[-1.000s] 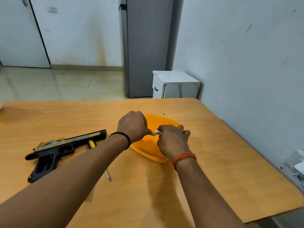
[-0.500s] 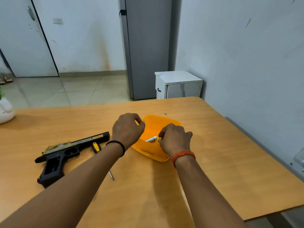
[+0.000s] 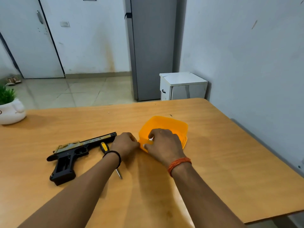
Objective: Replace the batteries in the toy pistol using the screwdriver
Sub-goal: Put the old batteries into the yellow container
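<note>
Right hand (image 3: 164,143) covers orange container (image 3: 166,125); grip contents hidden, state unclear. Left hand (image 3: 125,144) curled, palm unseen. Screwdriver (image 3: 104,146) shaft partly behind wrist.

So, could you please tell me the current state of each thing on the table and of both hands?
Toy pistol: lying on its side on the table, untouched.
Screwdriver: lying flat beside the pistol, partly under the left forearm.
Orange container: open, no lid on.
Left hand: fingers curled, at the container's near edge; contents hidden.
Right hand: reaching into the container, fingers curled; grip unclear.
Potted plant: upright.
</note>
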